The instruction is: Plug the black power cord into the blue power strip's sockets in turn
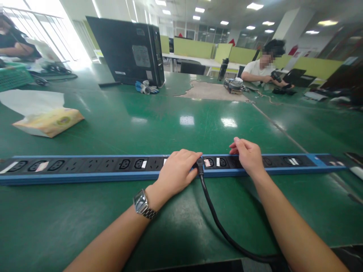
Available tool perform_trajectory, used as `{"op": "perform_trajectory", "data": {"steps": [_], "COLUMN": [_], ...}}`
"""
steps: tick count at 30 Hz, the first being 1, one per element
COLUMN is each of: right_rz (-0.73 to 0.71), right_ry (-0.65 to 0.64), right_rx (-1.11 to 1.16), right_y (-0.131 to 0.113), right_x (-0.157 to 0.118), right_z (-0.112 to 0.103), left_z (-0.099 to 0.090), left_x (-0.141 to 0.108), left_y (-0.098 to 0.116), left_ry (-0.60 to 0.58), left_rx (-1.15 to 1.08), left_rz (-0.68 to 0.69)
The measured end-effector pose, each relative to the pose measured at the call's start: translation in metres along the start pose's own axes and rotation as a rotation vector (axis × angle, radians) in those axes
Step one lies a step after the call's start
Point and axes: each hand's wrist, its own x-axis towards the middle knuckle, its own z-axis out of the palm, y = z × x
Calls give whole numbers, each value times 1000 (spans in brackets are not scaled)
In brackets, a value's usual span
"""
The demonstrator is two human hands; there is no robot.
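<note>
A long blue power strip point(102, 176) with black sockets lies across the green table. A black plug point(200, 163) sits at one of its sockets near the middle, and its thick cable point(212, 215) curves down to the lower right. My left hand point(178, 168), with a silver watch on the wrist, rests on the strip with its fingers closed on the plug. Above the strip, right of the plug, my right hand point(248, 155) is raised with fingers curled and thumb near the index finger; nothing shows in it.
A tissue pack point(51, 121) lies at the left. Behind stand a black computer case point(127, 53) with gloves point(146, 87) beside it, and a dark bottle point(223, 69). One person point(258, 70) sits at the back right, another point(17, 43) at the far left.
</note>
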Motion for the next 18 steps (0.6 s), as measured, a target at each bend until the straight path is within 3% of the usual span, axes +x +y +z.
{"op": "perform_trajectory", "data": {"steps": [3,8,11,14,16,18], "right_rz": [7,17,20,32,35,32], "right_ry": [0,-3,3,11,13,11], "right_rx": [15,44,50,77,90,82], "right_y": [0,1,2,2,2,2], "right_x": [0,0,1,1,1,1], "right_z": [0,0,0,0,0,0], "left_z": [2,-1,-9,-27,-42,-57], "left_x": [-2,-2,-3,-10,-18,-27], "left_y": [1,7,4,-14,-34,-55], "left_ry": [69,332,398,536,690,665], "left_rx": [17,-117,-87,-12,20,4], "left_rz": [38,-8,23,-39,-183,-287]}}
